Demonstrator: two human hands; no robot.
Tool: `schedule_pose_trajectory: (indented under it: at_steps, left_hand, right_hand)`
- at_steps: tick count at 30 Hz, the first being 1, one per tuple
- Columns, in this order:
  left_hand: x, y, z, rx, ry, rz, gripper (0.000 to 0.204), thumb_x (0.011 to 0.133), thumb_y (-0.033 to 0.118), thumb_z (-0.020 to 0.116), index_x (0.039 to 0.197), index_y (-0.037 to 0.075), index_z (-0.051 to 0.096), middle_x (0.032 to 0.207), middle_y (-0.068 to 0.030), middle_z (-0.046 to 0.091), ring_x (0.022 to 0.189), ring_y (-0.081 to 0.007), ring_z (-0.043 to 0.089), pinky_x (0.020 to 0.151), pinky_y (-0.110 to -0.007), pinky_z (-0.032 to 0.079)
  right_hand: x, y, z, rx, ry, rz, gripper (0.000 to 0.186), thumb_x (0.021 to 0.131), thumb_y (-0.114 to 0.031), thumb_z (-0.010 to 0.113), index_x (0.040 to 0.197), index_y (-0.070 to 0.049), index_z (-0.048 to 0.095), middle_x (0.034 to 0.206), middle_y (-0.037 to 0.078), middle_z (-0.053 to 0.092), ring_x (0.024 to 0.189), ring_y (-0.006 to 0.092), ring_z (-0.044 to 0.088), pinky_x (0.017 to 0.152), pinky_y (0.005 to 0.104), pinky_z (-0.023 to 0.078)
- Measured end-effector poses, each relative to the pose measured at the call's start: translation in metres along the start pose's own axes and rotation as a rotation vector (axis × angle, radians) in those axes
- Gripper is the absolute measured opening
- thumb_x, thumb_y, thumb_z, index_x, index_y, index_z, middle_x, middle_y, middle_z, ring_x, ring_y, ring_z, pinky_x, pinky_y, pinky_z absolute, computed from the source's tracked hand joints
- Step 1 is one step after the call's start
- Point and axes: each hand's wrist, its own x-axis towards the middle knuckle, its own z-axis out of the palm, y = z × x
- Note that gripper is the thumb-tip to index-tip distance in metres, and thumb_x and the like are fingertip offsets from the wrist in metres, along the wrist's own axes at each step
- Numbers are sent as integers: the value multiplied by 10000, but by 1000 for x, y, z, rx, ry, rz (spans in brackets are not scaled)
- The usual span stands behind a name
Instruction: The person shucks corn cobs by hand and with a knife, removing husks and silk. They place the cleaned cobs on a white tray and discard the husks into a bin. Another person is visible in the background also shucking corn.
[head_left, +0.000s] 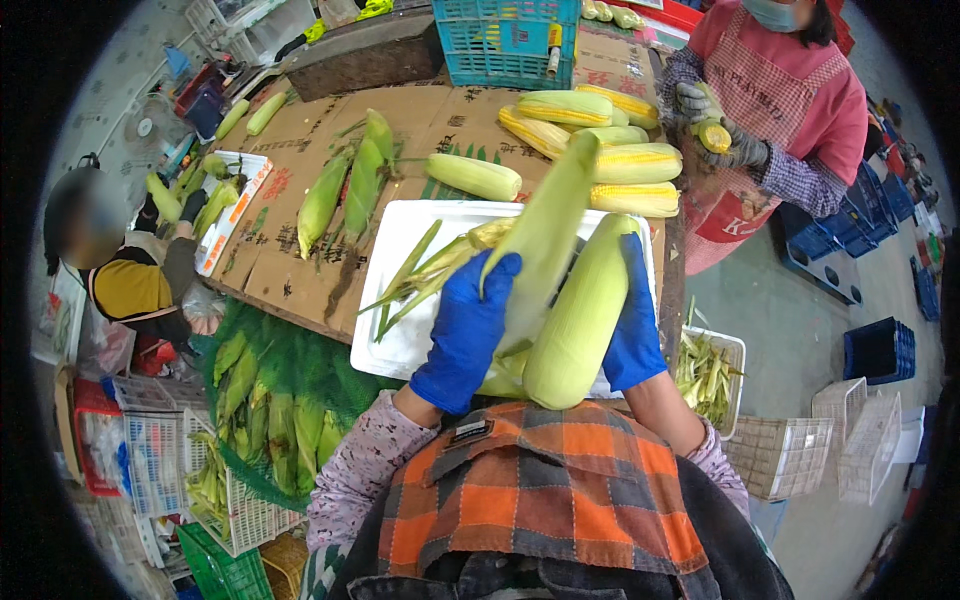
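My left hand (460, 330), in a blue glove, grips a broad pale green husk leaf (552, 215), which is blurred and stands away from the ear. My right hand (634, 330), also gloved in blue, is closed around the side of a husk-covered ear of corn (580, 315) held tilted in front of me. Below both hands is a white foam tray (395, 345) with loose husk strips (430, 270) in its left part. Beyond the tray lie a pale green ear (474, 177) and a pile of partly bared yellow ears (635, 163).
Two unhusked ears (368, 172) lie on the cardboard-covered table (290, 180). A teal crate (505, 45) stands at the back. Co-workers (790, 90) handle corn at right and left. Beside me are a green mesh bag (290, 345) of corn and a husk-filled crate (738, 375).
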Motion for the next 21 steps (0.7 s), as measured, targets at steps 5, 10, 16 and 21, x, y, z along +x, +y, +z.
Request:
schedule_pose_trajectory:
  at_steps: [5,10,16,21]
  left_hand:
    - [37,2,-28,730,23,167,412,901,263,675,1238,36,611,1129,-220,643,1026,-359,627,855,-400,497]
    - [31,0,-18,425,-148,536,487,874,254,698,1336,146,589,1274,-177,579,1188,-336,528,1014,-411,418]
    - [56,31,-12,500,-197,620,281,885,243,684,1150,151,705,1084,-130,612,1078,-305,544,957,-400,418]
    - [64,53,-24,534,-178,648,215,816,256,748,861,57,679,956,-105,630,955,-292,589,860,-394,450]
  right_hand:
    - [6,-2,-3,19,-41,68,818,930,-680,399,1381,-2,469,1252,165,615,1061,264,626,951,424,502]
    - [15,10,-11,65,-99,263,820,901,-734,389,1329,-48,525,1164,157,644,991,274,648,887,440,536]
    - [11,20,25,-158,-93,308,833,876,-788,344,1254,-80,565,1020,149,663,827,281,669,740,409,576]
    - [12,24,39,-304,-93,344,881,869,-812,296,1210,-48,574,940,163,668,776,252,660,683,366,564]
